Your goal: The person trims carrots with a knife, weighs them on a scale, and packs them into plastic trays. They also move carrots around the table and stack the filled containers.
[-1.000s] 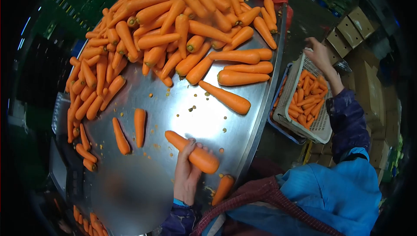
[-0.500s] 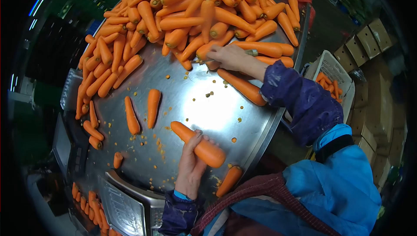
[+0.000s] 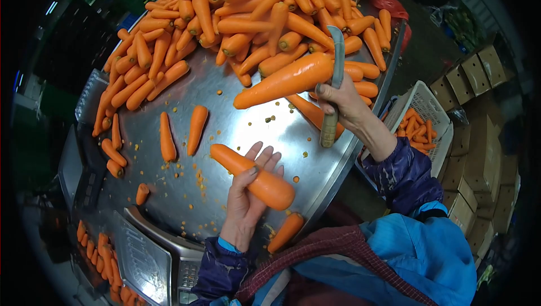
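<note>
A large carrot (image 3: 269, 189) lies across my left hand (image 3: 246, 196), pinned by the thumb, with the other fingers stretched out behind it. My right hand (image 3: 345, 102) grips a knife (image 3: 329, 123) by its handle, the curved blade pointing up. Against that blade hangs another big carrot (image 3: 287, 82), its thin end toward the left; how the fingers hold it is partly hidden. Both hands are above the metal table (image 3: 225, 117). Under the right hand, a carrot (image 3: 309, 111) rests on the table.
A heap of carrots (image 3: 242, 10) covers the table's far side. Two single carrots (image 3: 168, 137) lie left of centre, one (image 3: 286, 231) at the near edge. A scale (image 3: 143, 258) stands at lower left. A white crate (image 3: 445, 137) and cardboard boxes (image 3: 479, 154) are at right.
My right hand has risen from the heap with a big carrot and the knife, now clearly visible. The fingers of my left hand have spread around its carrot.
</note>
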### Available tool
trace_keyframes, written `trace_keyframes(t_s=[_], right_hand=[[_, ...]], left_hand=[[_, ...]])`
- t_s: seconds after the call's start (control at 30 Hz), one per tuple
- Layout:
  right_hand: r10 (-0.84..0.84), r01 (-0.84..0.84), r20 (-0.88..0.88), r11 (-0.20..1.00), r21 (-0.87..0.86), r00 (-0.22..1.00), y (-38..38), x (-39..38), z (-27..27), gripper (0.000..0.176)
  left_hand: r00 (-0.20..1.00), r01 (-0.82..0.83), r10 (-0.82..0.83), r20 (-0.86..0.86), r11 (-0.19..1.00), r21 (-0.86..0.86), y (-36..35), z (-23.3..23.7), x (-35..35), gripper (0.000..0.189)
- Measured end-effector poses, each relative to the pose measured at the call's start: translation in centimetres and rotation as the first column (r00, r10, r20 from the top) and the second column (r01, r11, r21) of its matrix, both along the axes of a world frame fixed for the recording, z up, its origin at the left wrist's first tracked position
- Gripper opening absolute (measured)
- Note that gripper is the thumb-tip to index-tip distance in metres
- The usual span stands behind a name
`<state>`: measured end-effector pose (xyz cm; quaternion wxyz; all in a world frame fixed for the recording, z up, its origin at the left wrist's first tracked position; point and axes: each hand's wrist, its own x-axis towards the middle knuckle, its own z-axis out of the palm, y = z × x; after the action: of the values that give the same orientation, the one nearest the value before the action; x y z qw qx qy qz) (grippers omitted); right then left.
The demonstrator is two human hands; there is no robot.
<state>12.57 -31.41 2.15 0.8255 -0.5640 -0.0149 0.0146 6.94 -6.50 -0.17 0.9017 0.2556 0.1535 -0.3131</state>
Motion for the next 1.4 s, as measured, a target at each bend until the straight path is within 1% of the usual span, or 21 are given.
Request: trace_keyframes(t_s=[0.07, 0.13, 0.2, 0.27, 0.43, 0.53, 0.6, 0.67, 0.7, 0.8, 0.87, 0.93, 0.97, 1.03, 1.07, 1.1, 1.13, 1.17, 1.23, 1.33, 1.4], right_hand=[[0.077, -0.078, -0.063, 0.997, -0.010, 0.995, 0.3, -0.7, 0.3, 0.045], [-0.027, 0.033, 0.059, 0.994, -0.105, 0.998, 2.3, -1.3, 1.7, 0.052], [0.028, -0.013, 0.116, 0.992, -0.129, 0.993, 2.7, -1.5, 1.5, 0.056], [0.108, -0.042, 0.200, 0.950, -0.310, 0.974, 3.3, -2.0, 2.3, 0.055], [0.147, -0.035, 0.244, 0.911, -0.411, 0.959, 3.9, -2.9, 2.1, 0.057], [0.155, -0.094, 0.267, 0.969, -0.229, 0.951, 4.4, -3.8, 1.6, 0.054], [0.241, -0.064, 0.339, 0.887, -0.458, 0.910, 4.0, -3.9, 2.2, 0.051], [0.257, -0.098, 0.315, 0.892, -0.442, 0.914, 4.1, -4.2, 2.4, 0.048], [0.272, -0.126, 0.270, 0.882, -0.455, 0.924, 4.4, -4.4, 2.9, 0.046], [0.300, -0.143, 0.244, 0.850, -0.506, 0.922, 4.7, -4.7, 3.1, 0.040], [0.313, -0.129, 0.259, 0.828, -0.545, 0.914, 4.5, -4.8, 3.0, 0.036], [0.207, -0.168, 0.021, 0.848, -0.503, 0.978, 4.3, -4.9, 3.1, 0.030], [0.212, -0.167, 0.032, 0.847, -0.504, 0.977, 4.1, -4.9, 3.2, 0.030], [0.242, -0.211, -0.040, 0.740, -0.638, 0.969, 3.8, -5.2, 3.6, 0.025], [0.247, -0.232, -0.081, 0.679, -0.697, 0.966, 3.8, -5.4, 3.8, 0.022], [0.254, -0.210, -0.058, 0.626, -0.751, 0.965, 3.9, -5.6, 4.0, 0.020], [0.250, -0.206, -0.057, 0.624, -0.753, 0.967, 3.9, -5.5, 3.8, 0.020], [0.327, -0.098, 0.104, 0.547, -0.831, 0.939, 3.7, -5.4, 3.4, 0.020], [0.402, 0.102, 0.316, 0.471, -0.876, 0.859, 4.0, -5.4, 2.8, 0.022], [0.442, 0.248, 0.391, 0.347, -0.904, 0.807, 4.3, -5.4, 3.1, 0.025], [0.440, 0.270, 0.390, 0.312, -0.911, 0.809, 4.8, -5.4, 3.5, 0.027]], left_hand=[[0.998, 0.006, -0.004, 0.061, 0.999, -0.041, -0.3, 1.0, 0.4, 0.069], [0.986, 0.053, -0.033, 0.162, 0.991, -0.121, -0.6, 1.8, 0.8, 0.078], [0.987, 0.051, -0.029, 0.160, 0.989, -0.139, -1.0, 2.5, 1.0, 0.079], [0.987, 0.047, -0.022, 0.159, 0.987, -0.156, -1.4, 2.8, 1.1, 0.080], [0.995, -0.002, 0.027, 0.092, 0.965, -0.261, -1.5, 2.9, 0.9, 0.081], [0.998, -0.026, 0.047, 0.047, 0.927, -0.375, -1.1, 2.6, 1.2, 0.080], [0.998, -0.070, 0.067, -0.021, 0.915, -0.396, -0.8, 2.2, 1.4, 0.076], [0.992, -0.127, 0.116, -0.053, 0.945, -0.302, -0.9, 2.2, 1.4, 0.081], [0.983, -0.171, 0.126, -0.133, 0.892, -0.419, -0.7, 2.2, 1.3, 0.072], [0.980, -0.189, 0.130, -0.154, 0.858, -0.477, -0.2, 1.1, 1.3, 0.067], [0.983, -0.181, 0.147, -0.112, 0.885, -0.429, -0.1, 1.7, 0.9, 0.067], [0.980, -0.197, 0.173, -0.098, 0.912, -0.359, -0.1, 2.2, 0.8, 0.067], [0.980, -0.198, 0.179, -0.087, 0.911, -0.360, 0.1, 2.4, 0.7, 0.067], [0.930, -0.118, 0.088, 0.357, 0.991, 0.063, 0.6, 2.7, -0.4, 0.067], [0.928, -0.118, 0.088, 0.363, 0.991, 0.062, 1.0, 2.8, -0.5, 0.067], [0.821, -0.133, -0.113, 0.559, 0.915, 0.380, 1.4, 2.8, -0.5, 0.070], [0.674, -0.219, -0.358, 0.646, 0.738, 0.638, 1.6, 2.8, -0.6, 0.072], [0.648, -0.293, -0.409, 0.642, 0.645, 0.706, 1.4, 3.5, -0.9, 0.073], [0.628, -0.312, -0.450, 0.635, 0.601, 0.736, 1.2, 3.3, -1.0, 0.074], [0.620, -0.327, -0.507, 0.598, 0.526, 0.785, 1.2, 2.6, -1.3, 0.074], [0.589, -0.346, -0.560, 0.583, 0.477, 0.808, 1.1, 2.8, -1.4, 0.074]])
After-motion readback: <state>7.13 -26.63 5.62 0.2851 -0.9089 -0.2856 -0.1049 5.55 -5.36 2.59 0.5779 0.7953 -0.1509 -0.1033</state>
